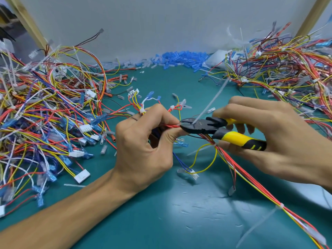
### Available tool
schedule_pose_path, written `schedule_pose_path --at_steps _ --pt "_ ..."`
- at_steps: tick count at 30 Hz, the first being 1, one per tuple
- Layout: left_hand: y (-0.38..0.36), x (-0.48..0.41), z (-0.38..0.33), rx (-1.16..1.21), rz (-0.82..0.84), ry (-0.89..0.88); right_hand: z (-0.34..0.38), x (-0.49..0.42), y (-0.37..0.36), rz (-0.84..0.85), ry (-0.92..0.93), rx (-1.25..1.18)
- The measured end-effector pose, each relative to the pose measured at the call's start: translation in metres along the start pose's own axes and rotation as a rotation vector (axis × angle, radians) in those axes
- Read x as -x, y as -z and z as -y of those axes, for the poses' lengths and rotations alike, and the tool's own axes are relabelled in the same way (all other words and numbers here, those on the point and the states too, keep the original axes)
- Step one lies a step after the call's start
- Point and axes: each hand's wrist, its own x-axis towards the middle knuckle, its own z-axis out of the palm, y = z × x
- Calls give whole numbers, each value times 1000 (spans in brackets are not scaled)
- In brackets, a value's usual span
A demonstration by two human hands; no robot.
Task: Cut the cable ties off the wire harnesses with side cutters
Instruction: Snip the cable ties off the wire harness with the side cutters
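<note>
My left hand grips a wire harness of red, yellow and white wires above the green mat. My right hand holds the side cutters by their yellow and black handles. The black jaws sit against the harness right at my left thumb and forefinger. A white cable tie has its long tail sticking up and to the right from the jaws. Another white tie wraps the harness below the cutters, and one more tie sits further down the bundle.
A big tangle of harnesses covers the left of the green mat; another pile fills the back right. Loose blue terminal sleeves lie along the grey back wall. Cut tie pieces and connectors are scattered mid-mat.
</note>
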Motion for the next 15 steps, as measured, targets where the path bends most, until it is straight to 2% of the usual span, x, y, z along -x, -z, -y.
schedule_pose_path --at_steps 9,15 --pt "0 0 2 5 8 21 0 0 0 10 -13 62" --pt "-2 1 2 22 8 3 0 -2 0 59 -29 18"
